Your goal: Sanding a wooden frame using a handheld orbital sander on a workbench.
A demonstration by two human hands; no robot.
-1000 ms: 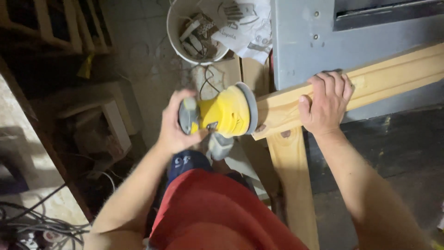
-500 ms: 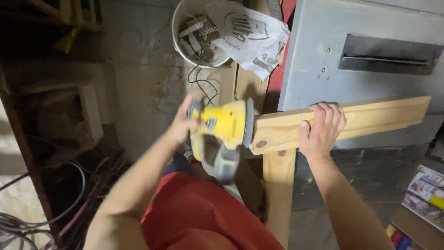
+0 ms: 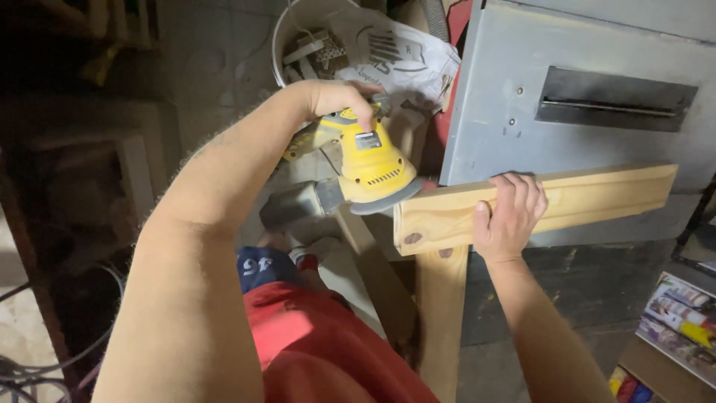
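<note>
Worn: red garment, dark blue shorts, bare arms.
Both forearms unsleeved; left hand (image 3: 335, 97) and right hand (image 3: 509, 216) gloveless; shorts (image 3: 262, 267) carry white markings; light shoe (image 3: 317, 250) beyond.

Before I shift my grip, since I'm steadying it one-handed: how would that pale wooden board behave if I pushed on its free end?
The wooden board looks stiff, so it would probably pivot rather than bend. Only the right hand pins it over the upright post, so it may swing or tip. Its smooth pale face could slide under the sander held in the left hand.

One sander (image 3: 371, 166), two boards (image 3: 552, 203) (pine), one bucket (image 3: 287, 33)
</note>
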